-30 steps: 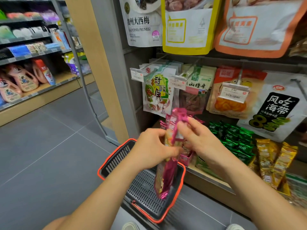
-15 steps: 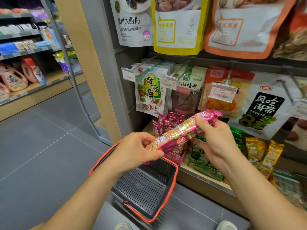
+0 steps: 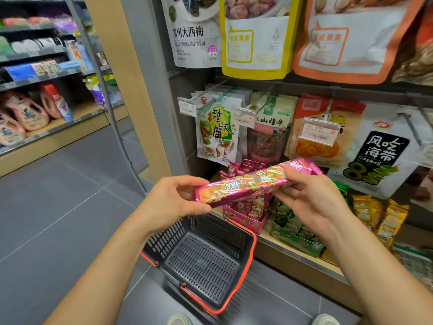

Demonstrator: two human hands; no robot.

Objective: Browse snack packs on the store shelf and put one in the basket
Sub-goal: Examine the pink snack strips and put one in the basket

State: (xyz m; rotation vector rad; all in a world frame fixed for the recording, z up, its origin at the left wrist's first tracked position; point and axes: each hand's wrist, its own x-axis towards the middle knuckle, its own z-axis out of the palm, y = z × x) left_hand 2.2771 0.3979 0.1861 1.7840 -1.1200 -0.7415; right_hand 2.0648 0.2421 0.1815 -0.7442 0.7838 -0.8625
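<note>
Long pink foil snack pack (image 3: 253, 184) now lies level, label up; a second ago it hung upright. Left hand (image 3: 173, 202) fingers clamp its 9 o'clock end, right hand (image 3: 311, 198) its 3 o'clock end. Dark slotted red-rimmed plastic basket (image 3: 201, 266) sits at 6 o'clock. Likely label check; drop pending.

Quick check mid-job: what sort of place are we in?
Most likely a convenience store or supermarket: snack bags hang behind price tags, a red-rimmed shopping basket sits below, and detergent-like bottles line shelves across the aisle.
</note>
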